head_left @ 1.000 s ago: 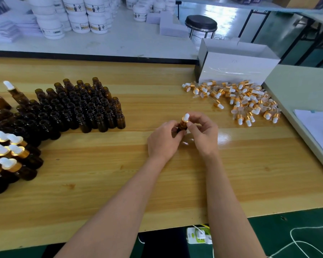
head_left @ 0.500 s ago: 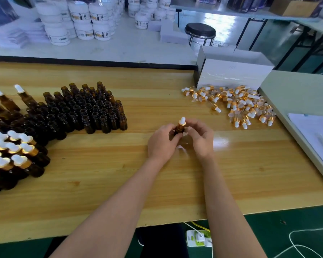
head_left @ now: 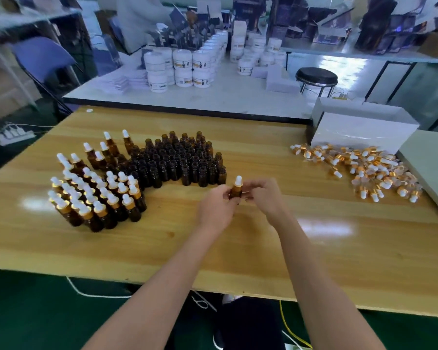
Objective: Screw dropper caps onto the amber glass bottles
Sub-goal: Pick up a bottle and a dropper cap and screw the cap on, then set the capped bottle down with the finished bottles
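Observation:
Above the middle of the wooden table, my left hand grips an amber bottle by its body. The bottle stands upright with a gold and white dropper cap on its neck. My right hand touches the bottle from the right, fingers curled around it. A block of uncapped amber bottles stands just beyond my hands. Capped bottles are grouped at the left. A pile of loose dropper caps lies at the right.
A white open box stands behind the cap pile. A pale bench adjoins the table's right edge. Behind is a white table with white jars and a black stool. Cables hang under the table's front edge.
The camera has tilted up and turned left, so more capped bottles and the room show. My hands stay together on the same bottle, with the cap still on its neck.

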